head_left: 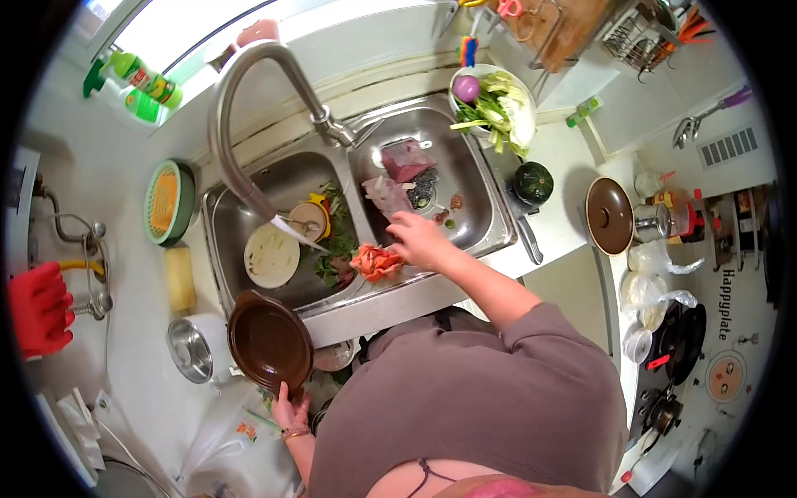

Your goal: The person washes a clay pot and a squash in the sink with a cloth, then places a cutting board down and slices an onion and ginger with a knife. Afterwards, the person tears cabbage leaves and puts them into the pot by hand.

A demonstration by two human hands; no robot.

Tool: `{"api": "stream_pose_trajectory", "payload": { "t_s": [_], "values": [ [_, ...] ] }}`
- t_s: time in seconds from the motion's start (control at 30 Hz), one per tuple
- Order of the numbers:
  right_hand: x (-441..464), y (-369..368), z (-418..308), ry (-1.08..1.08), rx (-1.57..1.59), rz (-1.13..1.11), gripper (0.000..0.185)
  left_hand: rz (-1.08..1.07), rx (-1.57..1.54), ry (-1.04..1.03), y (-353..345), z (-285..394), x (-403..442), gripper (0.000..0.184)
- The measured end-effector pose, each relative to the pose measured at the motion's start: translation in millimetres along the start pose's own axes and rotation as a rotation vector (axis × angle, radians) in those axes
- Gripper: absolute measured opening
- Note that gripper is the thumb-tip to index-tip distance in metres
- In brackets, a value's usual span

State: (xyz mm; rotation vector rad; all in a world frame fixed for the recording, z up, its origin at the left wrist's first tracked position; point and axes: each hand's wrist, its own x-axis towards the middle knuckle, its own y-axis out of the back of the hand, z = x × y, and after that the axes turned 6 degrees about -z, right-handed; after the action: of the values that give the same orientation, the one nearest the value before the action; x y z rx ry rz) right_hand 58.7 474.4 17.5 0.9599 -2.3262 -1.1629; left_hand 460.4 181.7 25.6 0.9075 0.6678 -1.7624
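Note:
A brown bowl (271, 342) is tilted at the front left of the sink, with the fingers of my left hand (292, 412) at its lower rim. Over the front of the right basin, my right hand (422, 242) reaches down with its fingers bent, right beside a crumpled orange-red cloth (377, 262) on the divider's front end. Whether the fingers grip the cloth is unclear. Purplish wet pieces (407, 159) and a dark scrubber (423, 187) lie in the right basin (477, 207). Water runs from the faucet (222, 124) into the left basin.
The left basin holds a white plate (272, 256), a yellow-rimmed cup (309, 220) and leafy greens (342, 241). Behind right stands a bowl of vegetables (508, 108). A knife (529, 239), a green squash (533, 183) and a brown lid (608, 216) lie right. A metal pot (193, 353) stands left.

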Motion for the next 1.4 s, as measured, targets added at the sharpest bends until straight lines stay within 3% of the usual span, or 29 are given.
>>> {"api": "stream_pose_trajectory", "payload": {
  "t_s": [0.1, 0.13, 0.2, 0.27, 0.3, 0.4, 0.47, 0.53, 0.6, 0.67, 0.73, 0.9, 0.93, 0.97, 1.0, 1.1, 1.17, 1.27, 1.33, 1.4],
  "values": [
    [-32.2, 35.2, 50.1, -0.133, -0.038, 0.332, 0.021, 0.358, 0.367, -0.109, -17.1, 3.9, -21.4, 0.061],
    [-44.1, 54.9, 58.9, -0.175, -0.143, 0.497, 0.02, 0.447, 0.645, -0.296, -7.3, -0.1, -13.0, 0.066],
    [-70.5, 98.6, 79.9, -0.393, -0.375, 0.611, 0.03, 0.62, 1.191, -0.676, 24.6, -13.2, 8.4, 0.076],
    [-89.4, 124.3, 102.6, -0.568, -0.485, 0.657, 0.052, 0.707, 1.386, -0.633, -22.0, 8.0, -33.8, 0.073],
    [-92.2, 134.1, 101.9, -0.73, -0.501, 0.571, 0.061, 0.745, 1.48, -0.613, -49.3, 21.9, -49.7, 0.072],
    [-88.4, 149.1, 111.1, -0.692, -0.504, 0.559, 0.063, 0.67, 1.499, -1.02, -83.2, 50.1, -51.5, 0.058],
    [-74.3, 158.5, 119.1, -0.566, -0.465, 0.653, 0.063, 0.28, 0.984, -1.154, -123.0, 66.9, -37.3, 0.038],
    [-59.3, 166.1, 122.0, -0.502, -0.391, 0.71, 0.063, -0.18, 0.407, -0.887, -177.7, 80.9, -23.4, 0.027],
    [-45.1, 174.9, 117.9, -0.498, -0.29, 0.733, 0.063, -0.407, 0.089, -0.577, -229.0, 93.6, -0.6, 0.027],
    [-33.4, 177.9, 129.2, -0.461, -0.223, 0.724, 0.064, -0.621, -0.177, -0.137, -275.6, 109.3, 37.7, 0.025],
    [-24.3, 182.7, 135.6, -0.415, -0.164, 0.676, 0.064, -0.708, -0.404, 0.148, -329.0, 118.3, 54.0, 0.025],
    [-12.5, 200.1, 128.9, -0.581, -0.274, 0.37, 0.06, -0.717, -0.5, 0.165, -368.1, 118.4, 104.4, 0.03],
    [-13.3, 203.1, 134.8, -0.551, -0.236, 0.377, 0.059, -0.739, -0.475, 0.179, -371.3, 121.6, 87.8, 0.032],
    [-15.5, 203.0, 143.6, -0.522, -0.195, 0.379, 0.058, -0.597, -0.411, 0.126, -377.9, 123.1, 70.7, 0.035],
    [-16.5, 202.2, 147.7, -0.494, -0.153, 0.381, 0.057, -0.645, -0.422, 0.138, -373.5, 122.4, 81.0, 0.033],
    [-11.1, 207.0, 117.7, -0.392, -0.541, 0.412, 0.055, -0.753, -0.447, 0.21, -361.9, 125.0, 117.6, 0.026],
    [3.4, 213.4, 124.0, -0.279, -0.476, 0.397, 0.054, -0.77, -0.465, 0.308, -359.9, 128.6, 125.3, 0.018],
    [22.1, 218.6, 127.9, -0.286, -0.344, 0.382, 0.046, -0.982, -0.247, 0.165, -343.5, 126.7, 118.3, 0.026],
    [21.9, 224.4, 118.7, -0.288, -0.333, 0.42, 0.038, -0.721, -0.168, -0.127, -353.7, 127.9, 80.6, 0.026],
    [17.9, 219.2, 118.4, -0.29, -0.328, 0.478, 0.032, -0.58, -0.003, -0.206, -353.4, 134.5, 77.1, 0.027]
  ]
}}
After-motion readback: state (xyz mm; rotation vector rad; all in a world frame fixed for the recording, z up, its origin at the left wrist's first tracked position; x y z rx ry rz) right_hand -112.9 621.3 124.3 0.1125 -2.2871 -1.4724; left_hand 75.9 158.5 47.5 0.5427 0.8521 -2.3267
